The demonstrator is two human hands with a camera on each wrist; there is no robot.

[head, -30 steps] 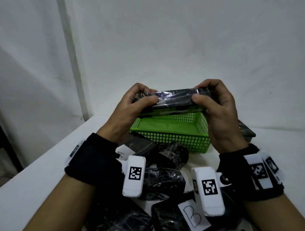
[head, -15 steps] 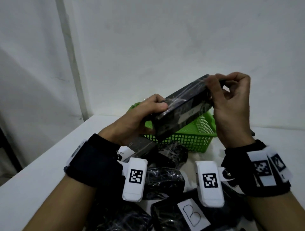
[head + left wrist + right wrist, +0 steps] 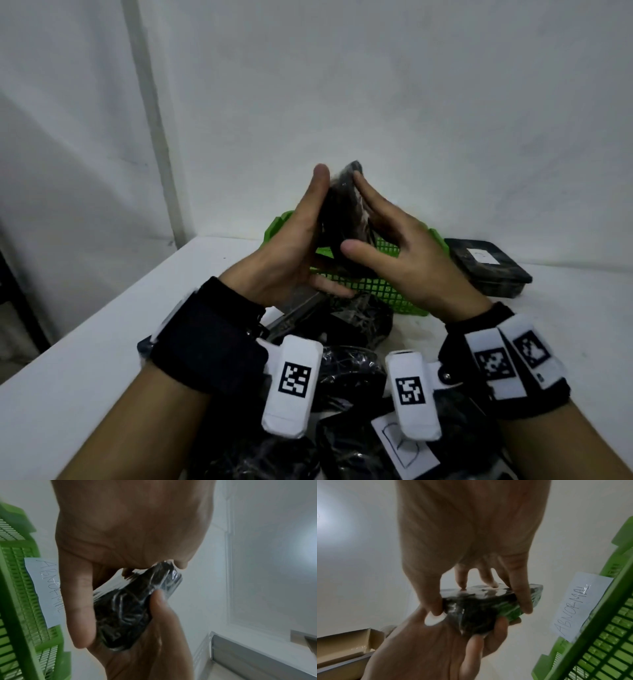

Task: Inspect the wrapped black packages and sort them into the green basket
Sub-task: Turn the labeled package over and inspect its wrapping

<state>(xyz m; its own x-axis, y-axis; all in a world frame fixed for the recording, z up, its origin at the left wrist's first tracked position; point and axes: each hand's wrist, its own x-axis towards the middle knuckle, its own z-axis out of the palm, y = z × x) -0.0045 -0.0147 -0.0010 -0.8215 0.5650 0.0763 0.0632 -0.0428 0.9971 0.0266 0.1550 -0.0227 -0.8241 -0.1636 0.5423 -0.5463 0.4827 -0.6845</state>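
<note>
- Fingers [image 3: 371,202] of both hands lie nearly straight and flat against opposite faces of one wrapped black package [image 3: 344,212], clamping it between them; right thumb stuck out to the side, left thumb tucked low near the basket wall.
- White table [image 3: 102,342]: holds everything below the hands.
- Green basket [image 3: 387,291]: mesh-walled, directly behind and beneath the held package; a paper label [image 3: 580,605] on its wall reads "ABNORMAL".
- Pile of wrapped black packages [image 3: 356,325]: on the table in front of the basket, nearest the person; one carries a white paper tag [image 3: 404,445], letter partly hidden.
- Flat black package [image 3: 489,270]: lies on the table just right of the basket, white sticker on top.
- Left hand [image 3: 291,246] and right hand [image 3: 407,253]: raised above the basket, palms facing each other.
- Held package: stands on end, tilted, shiny film wrinkled around it, in the air over the basket's near edge.
</note>
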